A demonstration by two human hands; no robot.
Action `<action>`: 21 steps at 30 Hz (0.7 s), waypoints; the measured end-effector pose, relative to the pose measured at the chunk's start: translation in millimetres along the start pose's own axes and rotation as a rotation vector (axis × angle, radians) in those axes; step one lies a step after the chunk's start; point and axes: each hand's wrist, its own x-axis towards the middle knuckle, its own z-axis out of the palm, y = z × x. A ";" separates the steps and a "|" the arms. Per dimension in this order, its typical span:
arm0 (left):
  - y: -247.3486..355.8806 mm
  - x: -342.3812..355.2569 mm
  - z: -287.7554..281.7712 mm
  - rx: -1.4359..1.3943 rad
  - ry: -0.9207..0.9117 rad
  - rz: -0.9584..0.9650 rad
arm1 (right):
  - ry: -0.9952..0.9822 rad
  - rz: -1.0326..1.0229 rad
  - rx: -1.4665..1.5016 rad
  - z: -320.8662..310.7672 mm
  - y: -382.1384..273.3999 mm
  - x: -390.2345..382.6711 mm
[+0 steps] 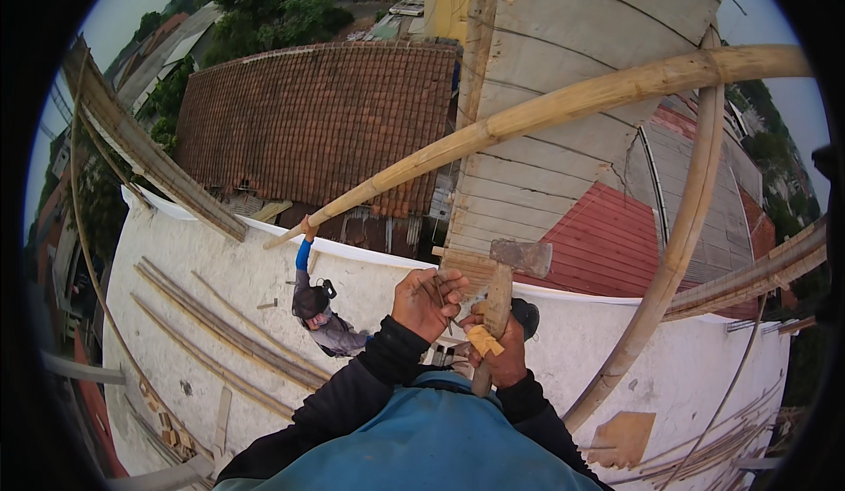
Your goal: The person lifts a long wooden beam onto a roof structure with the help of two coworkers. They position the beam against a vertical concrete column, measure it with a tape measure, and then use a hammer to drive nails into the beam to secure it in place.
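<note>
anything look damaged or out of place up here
Two things, perhaps. The brown board lying on the white surface at lower right has an uneven outline, as if broken. A jagged, crack-like line marks the grey wall near the red roof. The hammer in the right hand shows no clear damage.

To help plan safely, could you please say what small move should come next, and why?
Probably free the right hand of the yellow piece: it grips that along with the hammer, while the left hand pinches thin, nail-like pieces.
</note>
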 end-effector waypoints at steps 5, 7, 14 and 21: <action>-4.3 -1.2 1.4 -0.098 0.034 -0.041 | 0.019 0.006 -0.002 -0.1 7.2 2.4; -7.4 -1.3 -0.3 -0.124 0.050 -0.038 | 0.049 -0.003 -0.049 0.2 10.3 3.4; -14.4 -4.2 -6.5 -0.201 0.129 0.013 | 0.002 0.099 0.202 -2.3 12.9 3.2; -7.7 1.2 -18.3 -0.271 0.078 0.046 | -0.095 0.276 0.440 -4.7 4.8 2.9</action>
